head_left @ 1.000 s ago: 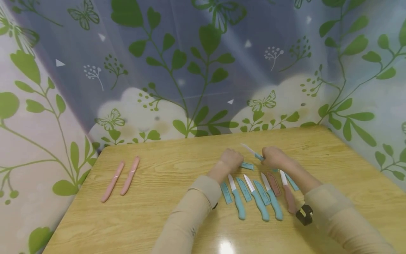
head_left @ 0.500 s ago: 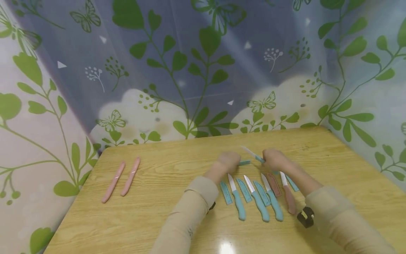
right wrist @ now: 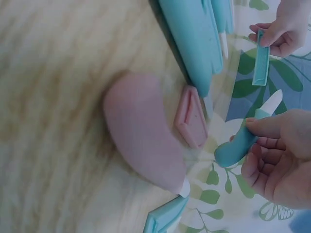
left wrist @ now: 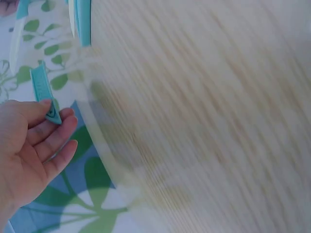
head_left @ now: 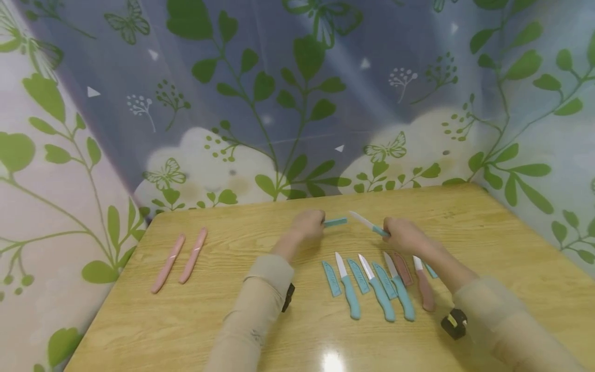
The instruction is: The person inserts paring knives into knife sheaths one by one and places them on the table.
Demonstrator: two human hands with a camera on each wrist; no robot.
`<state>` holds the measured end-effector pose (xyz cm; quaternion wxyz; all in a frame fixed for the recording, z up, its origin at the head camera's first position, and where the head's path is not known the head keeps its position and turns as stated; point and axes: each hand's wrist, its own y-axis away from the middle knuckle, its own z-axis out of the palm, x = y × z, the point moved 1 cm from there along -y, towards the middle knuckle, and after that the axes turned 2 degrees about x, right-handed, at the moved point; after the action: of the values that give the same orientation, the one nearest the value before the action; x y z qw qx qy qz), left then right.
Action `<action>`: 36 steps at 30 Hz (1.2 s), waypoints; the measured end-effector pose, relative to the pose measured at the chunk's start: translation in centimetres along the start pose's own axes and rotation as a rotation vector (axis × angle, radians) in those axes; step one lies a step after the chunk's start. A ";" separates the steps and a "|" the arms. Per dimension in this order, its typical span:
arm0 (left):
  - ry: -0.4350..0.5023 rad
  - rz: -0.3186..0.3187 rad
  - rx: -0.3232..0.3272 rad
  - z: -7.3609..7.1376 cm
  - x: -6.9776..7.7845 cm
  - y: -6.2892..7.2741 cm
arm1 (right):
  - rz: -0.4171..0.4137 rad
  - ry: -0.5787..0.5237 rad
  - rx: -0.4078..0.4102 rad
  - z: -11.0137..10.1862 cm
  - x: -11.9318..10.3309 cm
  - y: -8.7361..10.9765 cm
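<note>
Your left hand pinches a teal blade sheath by one end, seemingly leaving the other free; your right hand grips a teal paring knife by its handle, likely for safety, blade between your hands. Nearer you than both, unsheathed knives lie handles towards you, presumably for easy grasping.
</note>
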<state>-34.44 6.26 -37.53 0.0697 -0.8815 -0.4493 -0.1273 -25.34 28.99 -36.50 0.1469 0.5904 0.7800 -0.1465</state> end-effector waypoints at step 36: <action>0.867 -0.050 0.081 -2.0 -4.0 2.2 | -0.143 0.059 -0.078 1.1 -1.8 -0.2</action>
<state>-35.25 1.38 -36.80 0.2835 -0.7320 -0.4043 -0.4694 -24.94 26.88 -36.78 0.1360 0.5313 0.8292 -0.1085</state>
